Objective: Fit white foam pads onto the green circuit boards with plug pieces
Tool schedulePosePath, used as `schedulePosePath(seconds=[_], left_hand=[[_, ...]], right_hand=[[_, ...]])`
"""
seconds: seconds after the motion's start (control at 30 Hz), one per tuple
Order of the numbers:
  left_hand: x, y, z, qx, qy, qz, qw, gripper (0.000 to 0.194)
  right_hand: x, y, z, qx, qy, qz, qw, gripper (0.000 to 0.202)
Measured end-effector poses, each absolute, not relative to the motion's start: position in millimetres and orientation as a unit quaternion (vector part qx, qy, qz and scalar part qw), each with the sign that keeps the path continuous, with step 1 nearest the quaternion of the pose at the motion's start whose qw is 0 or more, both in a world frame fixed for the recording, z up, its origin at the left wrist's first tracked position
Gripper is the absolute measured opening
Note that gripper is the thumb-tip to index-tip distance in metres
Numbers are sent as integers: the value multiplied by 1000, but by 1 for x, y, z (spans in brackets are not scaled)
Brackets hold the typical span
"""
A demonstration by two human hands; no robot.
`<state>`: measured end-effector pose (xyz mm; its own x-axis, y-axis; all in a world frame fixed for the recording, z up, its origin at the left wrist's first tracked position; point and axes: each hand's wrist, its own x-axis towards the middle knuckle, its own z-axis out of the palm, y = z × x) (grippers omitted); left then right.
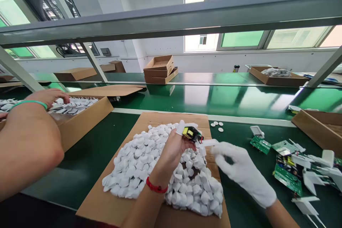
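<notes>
My left hand (175, 149), with a red bracelet and a white cover on the thumb, grips a small circuit board (191, 133) bearing a yellow-wrapped part and dark components. In a white glove, my right hand (237, 162) pinches the end of a white strip (210, 143) beside the board. Whether the strip is joined to the board is hidden by my fingers. Beneath both hands, a large heap of small white pieces (141, 153) covers much of a cardboard sheet (107, 205).
At left, a co-worker's hand (48, 97) reaches into a cardboard box (88, 123) of white parts. Green circuit boards (287, 178) with white pieces lie at right, near another box (315, 128). Several white discs (217, 124) rest behind my right hand. A metal beam (171, 25) crosses overhead.
</notes>
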<state>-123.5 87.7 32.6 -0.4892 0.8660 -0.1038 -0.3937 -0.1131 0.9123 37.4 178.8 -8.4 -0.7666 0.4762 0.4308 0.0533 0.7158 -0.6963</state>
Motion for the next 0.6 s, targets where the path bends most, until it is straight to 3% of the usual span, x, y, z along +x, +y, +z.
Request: schedulePosePath(seconds=[0.13,0.37,0.6], left_hand=[[-120,85,31,302,569,599,476,58],[-111,82,30,360,609,545,450,31],[-105,84,38,418,537,524,513,28]], right_hand=[[40,169,6,-60,-865,437,239,25],[45,170,10,-33,-739,598,309,19],[49,168,-1,-80,-620,711,321,26]])
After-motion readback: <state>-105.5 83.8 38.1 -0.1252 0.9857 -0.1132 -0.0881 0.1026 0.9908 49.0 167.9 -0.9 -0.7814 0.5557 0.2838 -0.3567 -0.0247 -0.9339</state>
